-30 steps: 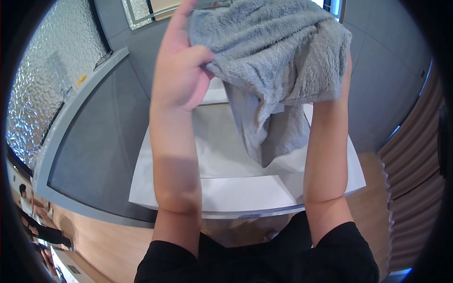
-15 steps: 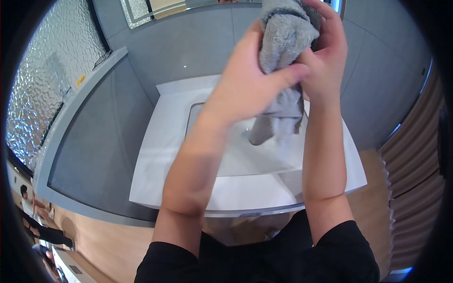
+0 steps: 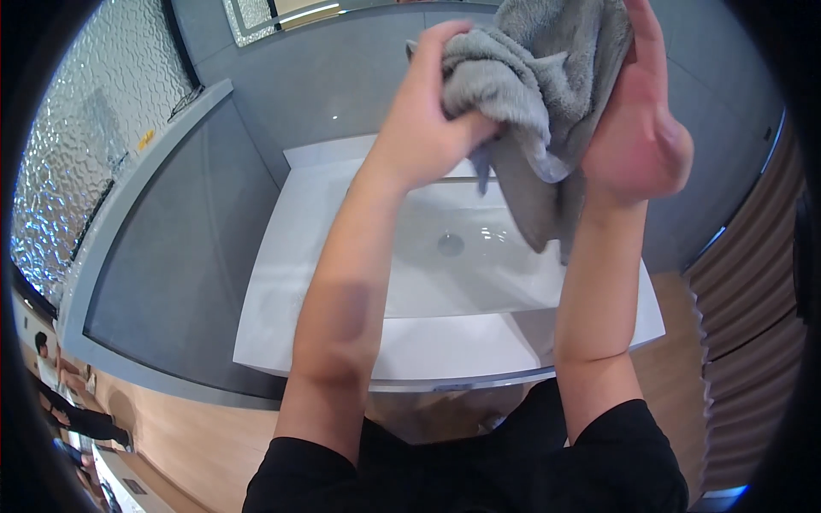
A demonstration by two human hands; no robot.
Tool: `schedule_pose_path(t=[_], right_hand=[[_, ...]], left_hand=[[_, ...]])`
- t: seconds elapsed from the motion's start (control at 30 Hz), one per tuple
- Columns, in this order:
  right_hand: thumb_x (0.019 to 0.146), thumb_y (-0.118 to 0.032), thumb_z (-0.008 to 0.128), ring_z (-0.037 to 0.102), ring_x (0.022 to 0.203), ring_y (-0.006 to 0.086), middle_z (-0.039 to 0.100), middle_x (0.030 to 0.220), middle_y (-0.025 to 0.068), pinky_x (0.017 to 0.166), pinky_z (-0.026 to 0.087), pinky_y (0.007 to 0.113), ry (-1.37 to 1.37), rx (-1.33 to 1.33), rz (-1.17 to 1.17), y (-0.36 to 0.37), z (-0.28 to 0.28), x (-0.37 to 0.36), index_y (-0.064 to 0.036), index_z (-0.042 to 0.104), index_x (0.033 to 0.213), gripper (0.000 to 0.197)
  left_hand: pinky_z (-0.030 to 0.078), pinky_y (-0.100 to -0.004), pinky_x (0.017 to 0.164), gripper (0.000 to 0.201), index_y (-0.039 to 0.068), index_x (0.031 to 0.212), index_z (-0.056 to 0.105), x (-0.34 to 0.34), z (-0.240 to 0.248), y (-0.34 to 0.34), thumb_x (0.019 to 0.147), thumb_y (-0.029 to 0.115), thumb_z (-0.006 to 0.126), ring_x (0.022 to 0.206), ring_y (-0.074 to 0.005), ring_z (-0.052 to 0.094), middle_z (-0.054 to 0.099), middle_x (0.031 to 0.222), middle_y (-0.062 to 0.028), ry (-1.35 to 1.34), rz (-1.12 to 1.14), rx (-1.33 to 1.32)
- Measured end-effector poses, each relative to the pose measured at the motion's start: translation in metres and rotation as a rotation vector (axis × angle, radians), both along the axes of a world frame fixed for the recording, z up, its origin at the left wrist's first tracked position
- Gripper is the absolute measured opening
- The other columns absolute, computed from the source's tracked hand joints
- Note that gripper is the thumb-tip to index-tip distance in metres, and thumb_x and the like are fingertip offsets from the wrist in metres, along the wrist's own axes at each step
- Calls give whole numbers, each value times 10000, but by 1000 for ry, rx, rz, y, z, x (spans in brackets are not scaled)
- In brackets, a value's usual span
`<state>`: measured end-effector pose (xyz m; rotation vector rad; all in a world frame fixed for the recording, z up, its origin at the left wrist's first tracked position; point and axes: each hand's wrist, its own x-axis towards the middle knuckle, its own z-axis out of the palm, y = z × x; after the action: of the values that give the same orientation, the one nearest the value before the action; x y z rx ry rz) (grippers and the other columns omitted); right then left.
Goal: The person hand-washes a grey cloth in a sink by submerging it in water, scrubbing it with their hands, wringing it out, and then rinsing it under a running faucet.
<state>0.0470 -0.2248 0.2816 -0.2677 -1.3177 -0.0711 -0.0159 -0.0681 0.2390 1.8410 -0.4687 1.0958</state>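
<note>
A grey fluffy towel is bunched and partly spread between my hands, above the sink. My left hand is closed round its left part, thumb in front. One end dangles over the white basin. On the other side, my right hand lies against the cloth, palm turned inward. The one finger I can see there is stretched upward; the others are hidden by the towel or cut off by the upper edge.
A white counter surrounds the basin and its round drain. A grey half wall stands left, below textured glass. A brown pleated curtain hangs right. Other people are at the far lower left.
The towel has opened out from a tight bundle and spread to the right. My hands have moved apart. The right one has turned and straightened, and more of the basin shows.
</note>
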Motion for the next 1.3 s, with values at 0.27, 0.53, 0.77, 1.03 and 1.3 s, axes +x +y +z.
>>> schedule_pose_path(t=[0.27,0.53,0.77,1.03,1.3], right_hand=[[906,-515,601,511,1337,388,426,1503,290,1131,406,489,-203,-94,693,8,-7,33,51,113,1587,1012],[956,-405,607,644,1137,271,595,1313,211,986,509,409,-272,-449,-19,-18,-12,89,20,403,1427,666],[787,-346,849,591,1210,255,646,1270,159,1057,439,346,-341,-872,-374,22,-47,32,46,383,1488,929],[811,-229,793,621,830,124,697,955,81,746,514,306,264,-1234,-26,25,-129,48,31,666,1121,424],[1028,-313,382,548,1196,348,562,1279,188,984,521,572,998,-550,646,11,-145,87,5,499,1317,445]], left_hand=[[480,-369,1038,902,38,1408,429,3,-1,-26,648,48,914,1180,-206,602,616,1299,-112,-47,-42,-37],[536,-409,945,475,31,1245,515,4,4,-16,808,-119,629,1087,-245,629,626,1179,-137,-252,30,-761],[535,-425,952,467,50,1322,457,-2,10,7,898,-63,618,1101,-253,626,595,1248,-110,-432,-118,-931],[561,-414,924,279,10,1232,585,14,-1,2,955,8,608,1055,-248,664,666,1177,-99,-513,-142,-815],[625,-556,670,363,27,1250,502,-39,-5,42,891,17,559,938,-319,699,652,1126,-157,-69,-96,-731]])
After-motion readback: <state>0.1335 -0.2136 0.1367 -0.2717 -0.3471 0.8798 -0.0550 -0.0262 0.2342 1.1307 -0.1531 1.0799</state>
